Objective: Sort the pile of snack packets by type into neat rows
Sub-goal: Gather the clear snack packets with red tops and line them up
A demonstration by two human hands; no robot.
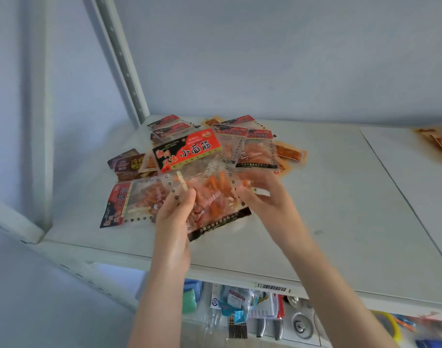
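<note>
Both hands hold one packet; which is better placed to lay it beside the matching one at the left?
Left, probably. The left hand pinches the held packet on the side nearest the matching packet; the right hand grips the far edge.

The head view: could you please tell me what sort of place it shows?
Likely a shop or stockroom: metal shelving with a barcode label, snack packets piled on it, packaged wares below.

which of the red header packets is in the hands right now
The front clear packet with the red-and-black header, pinched by the left hand and right hand; the others lie in the pile on the shelf.
</note>
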